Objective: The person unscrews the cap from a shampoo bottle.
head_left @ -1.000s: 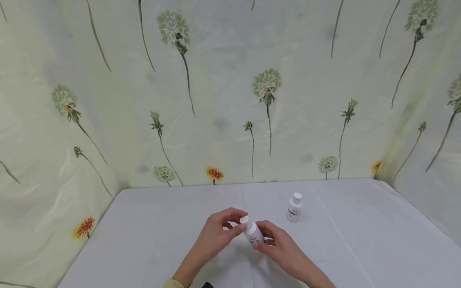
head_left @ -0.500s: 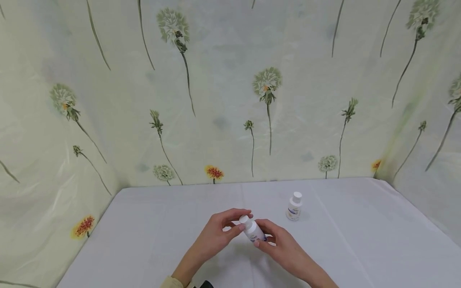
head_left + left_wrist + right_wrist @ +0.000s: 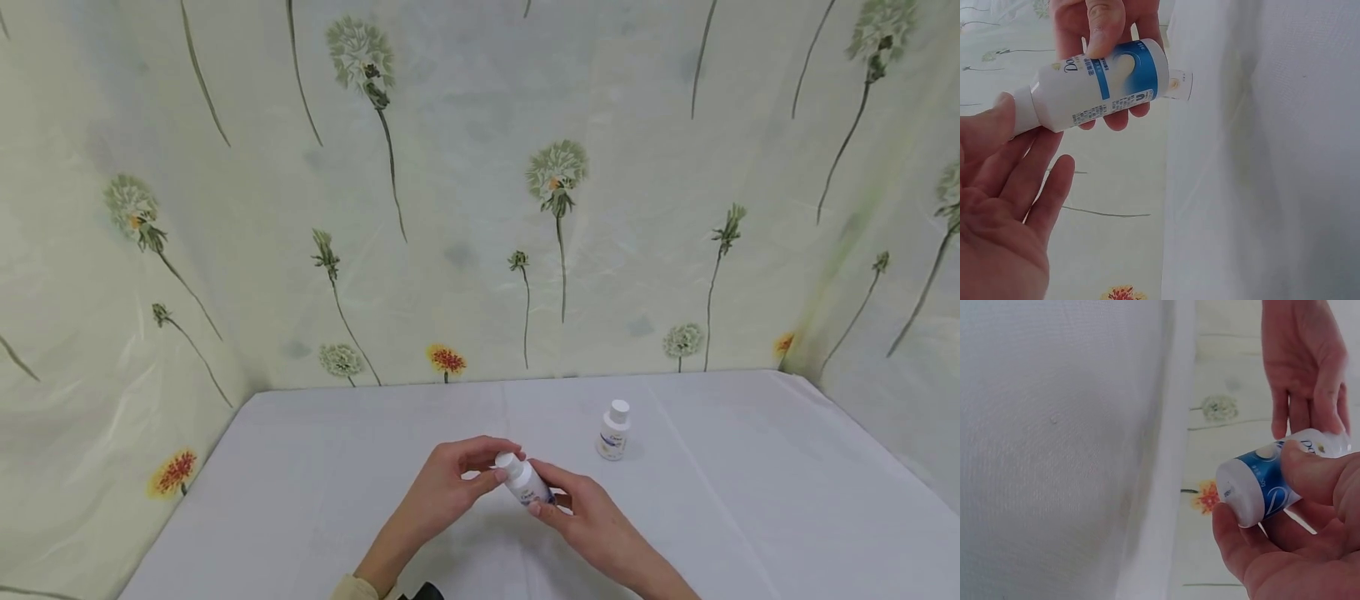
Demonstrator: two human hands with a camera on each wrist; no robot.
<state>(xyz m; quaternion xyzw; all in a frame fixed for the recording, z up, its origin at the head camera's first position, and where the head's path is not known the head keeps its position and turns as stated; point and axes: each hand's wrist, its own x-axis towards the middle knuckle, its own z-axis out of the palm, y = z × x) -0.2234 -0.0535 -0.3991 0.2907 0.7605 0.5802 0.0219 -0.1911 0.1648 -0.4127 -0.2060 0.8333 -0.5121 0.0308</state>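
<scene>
A small white bottle (image 3: 527, 486) with a blue label is held tilted above the table, its cap (image 3: 508, 463) toward the upper left. My left hand (image 3: 459, 477) pinches the cap between thumb and fingers. Lower down, my right hand (image 3: 585, 515) grips the bottle's body. The left wrist view shows the bottle (image 3: 1094, 84) side-on, with the left thumb (image 3: 991, 125) on the cap and the right thumb on the label. In the right wrist view the bottle's flat base (image 3: 1241, 494) faces the camera, with one right fingertip at its edge.
A second white bottle (image 3: 613, 433) of the same look, cap on, stands upright farther back to the right. A white cloth covers the table (image 3: 337, 467). Behind and at both sides hangs a curtain (image 3: 465, 208) printed with dandelions.
The bottle has tilted slightly more to the left between the hands, and both hands have shifted a little around it. The second bottle stands where it was.
</scene>
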